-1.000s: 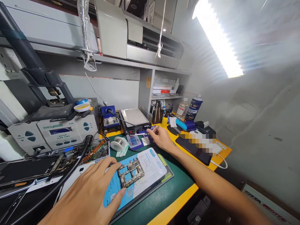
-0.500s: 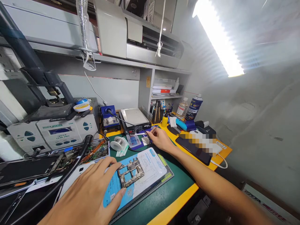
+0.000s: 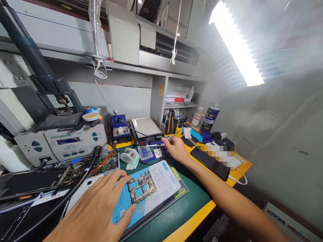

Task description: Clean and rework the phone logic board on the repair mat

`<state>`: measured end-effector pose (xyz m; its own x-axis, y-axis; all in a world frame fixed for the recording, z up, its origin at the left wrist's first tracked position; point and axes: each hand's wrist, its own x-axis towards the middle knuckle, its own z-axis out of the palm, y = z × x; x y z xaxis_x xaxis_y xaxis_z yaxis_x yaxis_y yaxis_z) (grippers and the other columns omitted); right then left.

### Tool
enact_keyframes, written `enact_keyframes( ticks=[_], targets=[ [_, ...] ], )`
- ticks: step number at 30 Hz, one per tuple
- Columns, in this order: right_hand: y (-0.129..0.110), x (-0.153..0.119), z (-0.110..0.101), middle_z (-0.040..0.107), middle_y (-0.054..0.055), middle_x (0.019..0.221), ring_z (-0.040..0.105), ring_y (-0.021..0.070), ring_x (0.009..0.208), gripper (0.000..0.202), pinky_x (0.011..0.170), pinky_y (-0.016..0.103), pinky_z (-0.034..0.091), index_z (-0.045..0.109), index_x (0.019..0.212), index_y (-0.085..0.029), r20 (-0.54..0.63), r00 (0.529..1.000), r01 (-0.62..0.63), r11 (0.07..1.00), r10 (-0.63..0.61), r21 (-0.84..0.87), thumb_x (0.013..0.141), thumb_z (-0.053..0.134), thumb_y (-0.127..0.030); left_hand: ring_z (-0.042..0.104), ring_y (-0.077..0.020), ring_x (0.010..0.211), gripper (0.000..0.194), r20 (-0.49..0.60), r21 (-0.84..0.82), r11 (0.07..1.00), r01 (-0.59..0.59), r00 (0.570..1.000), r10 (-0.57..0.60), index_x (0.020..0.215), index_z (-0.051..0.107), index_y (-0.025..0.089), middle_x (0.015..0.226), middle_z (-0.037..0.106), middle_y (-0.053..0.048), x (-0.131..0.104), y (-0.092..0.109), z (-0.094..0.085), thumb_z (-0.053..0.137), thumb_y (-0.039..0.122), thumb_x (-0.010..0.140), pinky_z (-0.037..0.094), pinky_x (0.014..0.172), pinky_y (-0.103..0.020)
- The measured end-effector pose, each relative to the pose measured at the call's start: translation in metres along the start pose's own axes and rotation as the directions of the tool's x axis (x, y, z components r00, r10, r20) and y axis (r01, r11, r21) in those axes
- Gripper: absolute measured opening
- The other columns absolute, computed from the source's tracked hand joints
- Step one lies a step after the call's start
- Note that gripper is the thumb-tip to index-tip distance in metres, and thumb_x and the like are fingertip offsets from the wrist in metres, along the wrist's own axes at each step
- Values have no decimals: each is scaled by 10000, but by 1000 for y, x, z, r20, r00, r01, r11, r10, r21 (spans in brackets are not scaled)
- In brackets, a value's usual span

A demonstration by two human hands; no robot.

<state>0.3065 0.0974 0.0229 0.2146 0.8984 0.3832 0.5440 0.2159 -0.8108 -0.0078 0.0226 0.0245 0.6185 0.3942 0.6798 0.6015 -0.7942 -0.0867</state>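
Observation:
My left hand [image 3: 98, 201] reaches across the left end of a bare phone circuit board [image 3: 142, 187], thumb and forefinger against its edges. Beneath the board lies a blue and white flat box [image 3: 161, 181], which rests on a grey mat with a perforated edge. Farther back, my right hand [image 3: 176, 148] is closed in a pinch near the thin black cable in front of a small hot plate [image 3: 146, 127]. A slim thing seems to stick out past its fingers, too small to make out.
A solder spool [image 3: 128, 156] stands left of my right hand. An opened device [image 3: 101, 164] and a thick black hose [image 3: 85, 181] lie to the left, before a rework station [image 3: 68, 141]. At right are a dark phone [image 3: 210, 163], a bottle [image 3: 197, 118] and a spray can [image 3: 210, 117].
The view has shifted slightly, so most things sit a little lower and further right. My right hand has turned a little at about the same spot; my left hand stays at the circuit board.

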Motion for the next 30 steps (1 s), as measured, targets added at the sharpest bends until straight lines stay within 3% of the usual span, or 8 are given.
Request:
enact_keyframes(
  ticks=[4,8,10,13,16,22,30],
  targets=[
    [-22,-7,-7,580,-12,586,545,157,494,525,496,283,413,524,734,-233,-31,998,-48,972,56,230,948,631,-700,747,-251,1034,411,60,-70,987,142,989,-138,1227,682,269,1191,759,-45,-1,1,4,721,508,895,586,885,-355],
    [-52,-32,-4,572,-25,559,534,145,440,573,414,261,399,572,754,-219,183,980,-151,899,81,412,858,714,-764,720,-235,1052,265,-55,-200,953,226,969,-241,1200,691,260,1127,752,-45,11,10,0,677,417,986,572,974,-378],
    [-62,-47,1,560,-32,519,518,132,413,573,402,248,386,586,714,-211,279,958,-198,868,73,455,839,756,-744,720,-201,984,162,-105,-279,917,286,940,-325,1131,706,256,1044,746,-25,19,17,-4,648,355,1018,592,941,-345],
    [-71,-64,8,544,-40,466,491,101,393,563,426,227,379,569,639,-203,366,929,-240,837,51,492,862,795,-667,705,-162,918,91,-101,-364,865,345,909,-404,1046,712,248,974,726,-8,27,28,-6,639,297,1025,597,770,-255],
    [-76,-72,13,559,-40,444,481,88,394,535,449,218,382,590,629,-194,416,909,-261,827,37,497,880,818,-608,685,-143,920,65,-120,-392,868,307,918,-379,1042,705,227,960,719,-6,29,36,-3,649,226,1009,571,765,-239],
    [-82,-76,14,574,-34,451,472,95,389,555,444,234,381,602,606,-195,466,883,-299,831,55,469,836,848,-636,632,-153,936,109,-130,-358,900,248,941,-311,1084,689,190,971,704,-22,25,41,3,642,138,1001,517,873,-305],
    [-81,-80,13,580,-29,469,511,104,412,551,460,240,383,597,585,-195,466,885,-252,847,6,468,878,836,-595,568,-153,855,122,-116,-371,899,233,949,-294,951,664,198,876,669,-1,28,44,0,630,91,1001,445,805,-326]
  ],
)
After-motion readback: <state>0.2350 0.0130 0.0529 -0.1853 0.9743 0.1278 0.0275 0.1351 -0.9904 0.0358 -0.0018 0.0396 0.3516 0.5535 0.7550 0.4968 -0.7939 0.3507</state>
